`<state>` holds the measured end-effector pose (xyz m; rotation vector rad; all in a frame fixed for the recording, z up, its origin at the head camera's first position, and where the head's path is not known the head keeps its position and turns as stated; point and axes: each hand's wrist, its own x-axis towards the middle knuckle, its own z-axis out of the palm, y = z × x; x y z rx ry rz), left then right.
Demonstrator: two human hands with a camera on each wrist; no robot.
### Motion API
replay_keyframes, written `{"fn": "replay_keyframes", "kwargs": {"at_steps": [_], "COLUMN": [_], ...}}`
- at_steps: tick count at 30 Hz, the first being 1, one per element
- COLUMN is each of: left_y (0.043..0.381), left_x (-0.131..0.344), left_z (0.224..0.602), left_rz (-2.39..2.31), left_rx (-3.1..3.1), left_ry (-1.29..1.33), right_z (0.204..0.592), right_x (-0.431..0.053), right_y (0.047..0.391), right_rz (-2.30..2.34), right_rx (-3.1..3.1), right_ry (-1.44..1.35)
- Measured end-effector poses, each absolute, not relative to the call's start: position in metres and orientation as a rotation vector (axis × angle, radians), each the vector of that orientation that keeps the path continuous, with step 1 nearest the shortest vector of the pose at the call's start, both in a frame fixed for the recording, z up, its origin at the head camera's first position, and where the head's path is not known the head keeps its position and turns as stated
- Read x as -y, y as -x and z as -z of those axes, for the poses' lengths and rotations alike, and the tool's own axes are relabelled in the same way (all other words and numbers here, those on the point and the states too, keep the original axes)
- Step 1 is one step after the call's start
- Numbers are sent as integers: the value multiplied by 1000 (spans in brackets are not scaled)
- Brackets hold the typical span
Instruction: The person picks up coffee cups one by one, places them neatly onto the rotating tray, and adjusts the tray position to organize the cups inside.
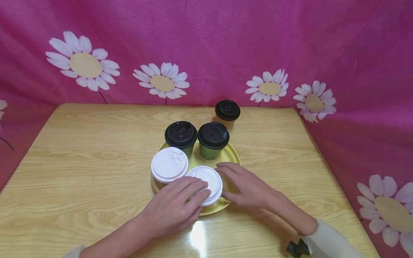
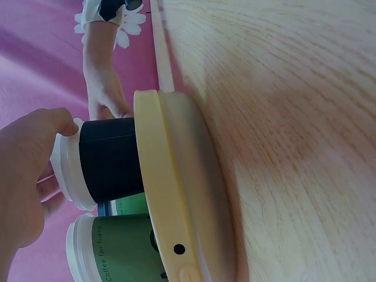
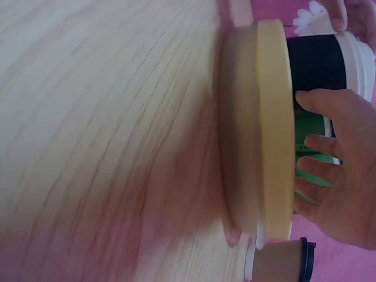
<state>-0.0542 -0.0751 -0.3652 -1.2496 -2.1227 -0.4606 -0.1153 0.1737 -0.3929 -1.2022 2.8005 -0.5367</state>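
A dark paper coffee cup with a white lid stands near the front of a round yellow tray. My left hand grips this lid from above, thumb at its rim in the left wrist view and fingers over its top. My right hand is at the cup's right side, fingers spread and slightly bent, thumb tip close to the cup wall in the right wrist view. Left of that cup is a green cup with another white lid.
Two green cups with black lids, one left and one right, stand at the tray's back. Behind the tray, a brown cup with a black lid is on the wooden table. A pink flowered cloth hangs around the table.
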Motion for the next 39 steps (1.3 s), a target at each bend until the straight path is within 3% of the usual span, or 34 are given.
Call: {"fn": "replay_keyframes", "kwargs": {"at_steps": [14,39], "left_y": [54,53], "left_x": [77,76], "left_z": [368,367], "left_rz": [449,462], "left_rx": [2162,2173], "left_ry": [1268,1267], "right_z": [411,427], "right_x": [-193,-211], "right_y": [146,157], "right_rz": [555,307], "right_rx": [-2828,-2723], "right_ry": [1620,1828]}}
